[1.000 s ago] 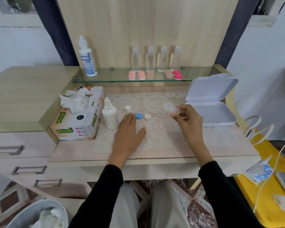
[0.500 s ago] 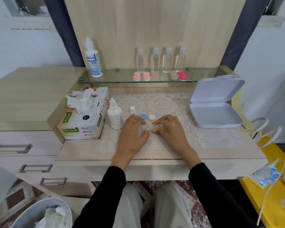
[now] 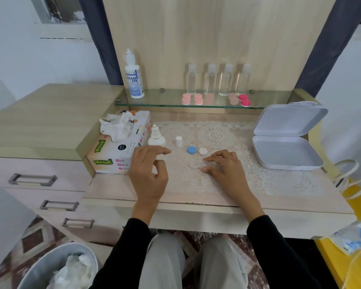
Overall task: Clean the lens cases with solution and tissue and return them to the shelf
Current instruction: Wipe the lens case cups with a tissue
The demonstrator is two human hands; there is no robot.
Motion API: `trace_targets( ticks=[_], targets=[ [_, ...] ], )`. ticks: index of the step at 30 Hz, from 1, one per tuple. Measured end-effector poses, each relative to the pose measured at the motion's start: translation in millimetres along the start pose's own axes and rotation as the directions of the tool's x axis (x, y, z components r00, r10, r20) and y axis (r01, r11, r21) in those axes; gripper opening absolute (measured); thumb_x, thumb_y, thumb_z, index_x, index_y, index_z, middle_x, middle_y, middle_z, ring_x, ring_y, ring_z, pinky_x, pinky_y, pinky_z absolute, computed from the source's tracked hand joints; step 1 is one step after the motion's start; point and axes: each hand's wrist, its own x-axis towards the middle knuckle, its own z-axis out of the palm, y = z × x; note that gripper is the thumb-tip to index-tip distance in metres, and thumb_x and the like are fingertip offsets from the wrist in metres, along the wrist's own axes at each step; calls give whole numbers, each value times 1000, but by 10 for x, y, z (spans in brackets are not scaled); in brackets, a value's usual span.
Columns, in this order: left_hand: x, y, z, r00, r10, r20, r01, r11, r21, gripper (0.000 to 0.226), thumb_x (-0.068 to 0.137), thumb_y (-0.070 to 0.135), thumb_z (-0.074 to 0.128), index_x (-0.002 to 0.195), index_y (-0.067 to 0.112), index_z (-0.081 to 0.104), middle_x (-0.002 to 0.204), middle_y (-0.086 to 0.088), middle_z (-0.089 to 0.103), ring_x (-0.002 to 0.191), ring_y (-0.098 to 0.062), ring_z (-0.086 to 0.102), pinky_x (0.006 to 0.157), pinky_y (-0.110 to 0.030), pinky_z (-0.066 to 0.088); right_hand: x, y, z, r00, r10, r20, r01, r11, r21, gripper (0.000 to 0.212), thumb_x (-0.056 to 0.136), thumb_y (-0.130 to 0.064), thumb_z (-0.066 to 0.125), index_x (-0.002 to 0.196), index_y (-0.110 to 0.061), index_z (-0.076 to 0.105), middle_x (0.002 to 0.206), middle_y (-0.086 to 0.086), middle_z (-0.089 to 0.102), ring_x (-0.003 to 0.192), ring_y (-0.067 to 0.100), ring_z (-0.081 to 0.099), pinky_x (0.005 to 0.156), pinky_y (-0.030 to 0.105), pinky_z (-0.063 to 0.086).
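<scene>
**Lace mat (image 3: 217, 134) carries one clear lens case (image 3: 193, 164), pinched at its right end**

Nearest, at the lower left, one grey bin (image 3: 35, 268) holds crumpled tissue. Two black sleeves reach over the front edge of the desk (image 3: 196, 205).

The left hand (image 3: 149, 172) hovers over the mat with its forefinger stretched out. Its other fingers are loosely curled and it holds nothing. The right hand (image 3: 225, 174) sits low, thumb and forefinger closed lightly on the case's right cup. The left cup shows bare between the two hands. The case lies flat, its long axis running left to right, parallel to the desk edge. Open mat stretches from the right hand to the white hinged box (image 3: 286, 152).

Just beyond the case lie two loose caps side by side, one blue cap (image 3: 191, 150) and one white cap (image 3: 203, 151). Further left stands one small bottle cap (image 3: 178, 141), then one white dropper bottle (image 3: 155, 138) against the single tissue box (image 3: 111, 157). The hinged box stands open at the right. Three drawer handles (image 3: 32, 180) step down the left side.

Farthest, the glass shelf (image 3: 167, 102) bears one tall solution bottle (image 3: 134, 82) at its left end and four clear bottles (image 3: 191, 80) in a row. Before them sit five capped lens cases (image 3: 198, 99): two pink, two paler, one deep pink. Each has its long axis running front to back. The widest gaps on the shelf are beside the solution bottle and at the right end.
</scene>
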Motion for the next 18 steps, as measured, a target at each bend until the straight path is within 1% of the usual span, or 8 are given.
trace_targets(
  ticks=[3, 5, 7, 9, 11, 13, 15, 18],
  targets=[
    [228, -144, -161, 992, -80, -97, 86, 995, 58, 30, 70, -11, 48, 81, 8, 69, 81, -1, 65, 77, -20, 53, 69, -14, 35, 1, 9, 6, 1000, -9, -13, 9, 1000, 4, 29, 81, -36, 72, 106, -23, 73, 109, -6, 59, 101, 13, 43, 88, 38, 40],
    [439, -292, -231, 972, -189, -143, 209, 968, 139, 30, 72, -2, 44, 84, 11, 69, 84, -1, 66, 79, -22, 53, 66, -20, 34, 2, 6, 8, 1000, -12, -16, 12, 1000, 9, 29, 80, -36, 73, 106, -22, 73, 108, -5, 59, 101, 14, 44, 88, 39, 41],
    [677, -503, -259, 935, -341, -97, 354, 904, 238, 37, 75, 5, 41, 97, 14, 69, 97, -3, 68, 94, -24, 53, 74, -26, 38, -2, -6, 4, 1000, -16, -17, 16, 1000, 3, 28, 80, -35, 73, 105, -22, 73, 108, -5, 59, 102, 15, 45, 88, 39, 41],
    [892, -728, -256, 880, -474, 37, 433, 831, 348, 38, 83, 8, 41, 114, 14, 64, 111, -11, 65, 108, -29, 52, 83, -33, 41, -11, -14, 1, 1000, -20, -22, 20, 1000, -6, 27, 81, -34, 73, 105, -22, 73, 107, -5, 60, 102, 15, 45, 88, 40, 41],
    [1060, -873, -219, 821, -539, 188, 401, 779, 482, 36, 92, 17, 40, 122, 14, 58, 118, -16, 61, 111, -33, 52, 86, -39, 42, -17, -17, -1, 999, -22, -25, 22, 1000, -6, 26, 81, -35, 72, 104, -22, 73, 107, -6, 59, 102, 14, 45, 88, 39, 41],
    [1174, -933, -146, 776, -557, 297, 268, 717, 644, 35, 96, 28, 37, 120, 13, 57, 115, -17, 60, 107, -36, 53, 84, -41, 41, -24, -15, 1, 999, -29, -28, 29, 1000, -10, 25, 82, -35, 72, 104, -23, 73, 106, -7, 59, 100, 12, 44, 88, 39, 41],
    [1270, -945, -79, 736, -588, 336, 175, 645, 744, 36, 96, 37, 39, 113, 11, 58, 111, -16, 61, 103, -36, 54, 81, -40, 40, -29, -11, 6, 999, -39, -31, 38, 999, -12, 25, 82, -35, 71, 104, -23, 72, 105, -8, 59, 99, 10, 43, 87, 39, 41],
    [1393, -930, -30, 648, -666, 369, 148, 585, 797, 37, 89, 40, 54, 114, 14, 57, 111, -13, 61, 101, -34, 57, 83, -39, 45, -30, -11, 10, 998, -41, -43, 42, 999, 3, 24, 82, -34, 72, 103, -23, 73, 104, -10, 57, 97, 8, 41, 87, 39, 42]
  ],
)
